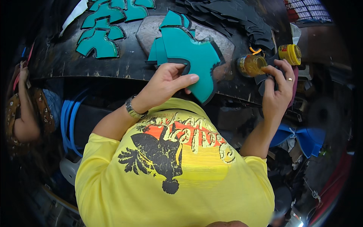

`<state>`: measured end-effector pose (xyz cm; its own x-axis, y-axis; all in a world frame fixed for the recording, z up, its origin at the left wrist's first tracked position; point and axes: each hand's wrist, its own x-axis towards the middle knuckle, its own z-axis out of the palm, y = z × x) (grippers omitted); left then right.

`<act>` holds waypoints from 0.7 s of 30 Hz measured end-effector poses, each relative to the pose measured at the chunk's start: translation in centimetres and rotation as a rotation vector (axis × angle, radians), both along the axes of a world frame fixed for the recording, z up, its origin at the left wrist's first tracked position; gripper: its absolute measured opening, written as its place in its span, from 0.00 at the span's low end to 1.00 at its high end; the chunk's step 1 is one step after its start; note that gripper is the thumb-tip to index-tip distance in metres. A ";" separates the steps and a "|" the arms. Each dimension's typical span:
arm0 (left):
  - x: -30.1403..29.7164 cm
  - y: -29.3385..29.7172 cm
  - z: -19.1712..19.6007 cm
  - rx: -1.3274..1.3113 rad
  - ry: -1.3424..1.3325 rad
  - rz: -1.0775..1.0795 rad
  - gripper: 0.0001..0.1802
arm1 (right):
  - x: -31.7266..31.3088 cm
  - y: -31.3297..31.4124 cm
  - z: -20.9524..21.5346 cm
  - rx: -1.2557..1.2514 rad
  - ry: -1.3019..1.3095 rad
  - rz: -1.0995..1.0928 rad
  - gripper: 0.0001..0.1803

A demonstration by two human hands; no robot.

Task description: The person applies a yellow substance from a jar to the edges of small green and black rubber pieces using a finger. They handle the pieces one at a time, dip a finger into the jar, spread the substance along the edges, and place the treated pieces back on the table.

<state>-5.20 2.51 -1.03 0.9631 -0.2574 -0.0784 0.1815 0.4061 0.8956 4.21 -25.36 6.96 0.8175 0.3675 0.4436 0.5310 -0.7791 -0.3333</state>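
My left hand (166, 81) grips a teal cut piece with black edging (191, 56) by its lower edge, holding it over a grey stone slab (149, 30) on the black worktable (124, 62). A few more teal pieces lie stacked under it. My right hand (278, 89), with a ring on one finger, holds a dark tool or piece of material beside an open amber glue jar (251, 65). What exactly the right fingers pinch is hard to make out.
More teal cut pieces (102, 38) lie at the table's back left. A pile of black cut pieces (234, 17) sits at the back right. A yellow lidded jar (290, 54) stands right of the glue jar. Another person (24, 113) sits at far left. Blue material (306, 138) lies lower right.
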 end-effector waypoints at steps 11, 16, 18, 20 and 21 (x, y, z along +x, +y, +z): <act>1.9 -2.8 0.0 -0.158 -0.017 0.103 0.14 | -3.1 5.0 -4.7 0.452 0.358 0.335 0.36; 1.9 -2.9 0.0 -0.207 0.011 0.084 0.15 | -2.9 5.2 -5.0 0.420 0.333 0.335 0.38; 1.9 -3.0 0.1 -0.231 0.017 0.079 0.15 | -3.0 5.3 -5.0 0.442 0.361 0.333 0.39; 2.1 -2.9 0.2 -0.254 0.040 0.071 0.16 | -3.1 5.4 -5.1 0.489 0.391 0.355 0.39; 2.2 -2.8 0.2 -0.316 0.058 0.044 0.16 | -3.1 5.5 -5.1 0.513 0.405 0.366 0.39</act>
